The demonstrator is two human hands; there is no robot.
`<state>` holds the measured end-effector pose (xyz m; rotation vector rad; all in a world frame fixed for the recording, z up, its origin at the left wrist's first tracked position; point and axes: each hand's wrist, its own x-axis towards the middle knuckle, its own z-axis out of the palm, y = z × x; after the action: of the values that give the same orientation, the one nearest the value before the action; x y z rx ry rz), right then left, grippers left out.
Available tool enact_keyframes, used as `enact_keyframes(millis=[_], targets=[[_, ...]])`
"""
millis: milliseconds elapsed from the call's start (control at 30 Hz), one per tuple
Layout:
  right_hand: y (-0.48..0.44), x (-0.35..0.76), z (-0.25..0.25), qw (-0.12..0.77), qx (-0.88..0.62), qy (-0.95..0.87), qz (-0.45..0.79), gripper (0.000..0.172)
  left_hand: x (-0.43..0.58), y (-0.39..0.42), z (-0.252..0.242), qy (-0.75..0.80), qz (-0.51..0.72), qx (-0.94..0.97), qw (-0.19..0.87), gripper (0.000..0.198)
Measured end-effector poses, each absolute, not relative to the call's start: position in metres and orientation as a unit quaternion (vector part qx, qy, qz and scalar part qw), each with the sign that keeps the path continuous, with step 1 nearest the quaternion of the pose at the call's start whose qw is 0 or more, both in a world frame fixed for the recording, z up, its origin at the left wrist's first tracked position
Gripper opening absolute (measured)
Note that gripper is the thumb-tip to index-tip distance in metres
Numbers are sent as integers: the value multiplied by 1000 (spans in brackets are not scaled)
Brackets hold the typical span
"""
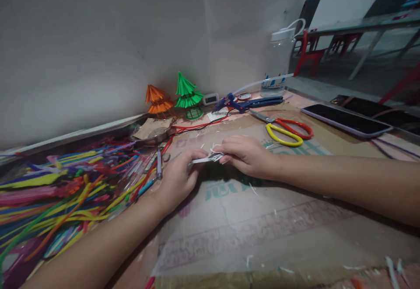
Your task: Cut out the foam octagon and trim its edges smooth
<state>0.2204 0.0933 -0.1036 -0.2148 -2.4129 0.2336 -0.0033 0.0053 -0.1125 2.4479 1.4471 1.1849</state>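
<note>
Over the middle of the covered table, my two hands meet at a small bunch of thin white strips (210, 159). My left hand (184, 171) pinches its left end between thumb and fingers. At the other end my right hand (244, 155) is closed, its fingertips pressed on the strips. A dark bit shows between the strips near the right fingertips, too small to name. Beyond my right hand lie scissors (285, 131) with one red and one yellow handle. Loose white scraps lie on the sheet (249, 223) under my hands.
Many coloured craft stems (65, 188) are heaped at left. An orange paper-like tree (158, 101) and a green one (187, 96) stand by the wall. Further right are a blue glue gun (229, 102), a small digital display (210, 99), a water bottle (277, 64) and a phone (346, 120).
</note>
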Motion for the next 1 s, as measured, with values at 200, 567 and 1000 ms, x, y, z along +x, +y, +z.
enact_keyframes(millis=[200, 567, 1000], targets=[[99, 223, -95, 371, -113, -919, 78, 27, -7, 7, -114, 506, 393, 766, 52, 18], [75, 289, -42, -15, -134, -988, -81, 35, -16, 21, -118, 571, 437, 687, 107, 19], [70, 300, -43, 118, -371, -866, 314, 32, -28, 39, -127, 587, 470, 650, 106, 47]])
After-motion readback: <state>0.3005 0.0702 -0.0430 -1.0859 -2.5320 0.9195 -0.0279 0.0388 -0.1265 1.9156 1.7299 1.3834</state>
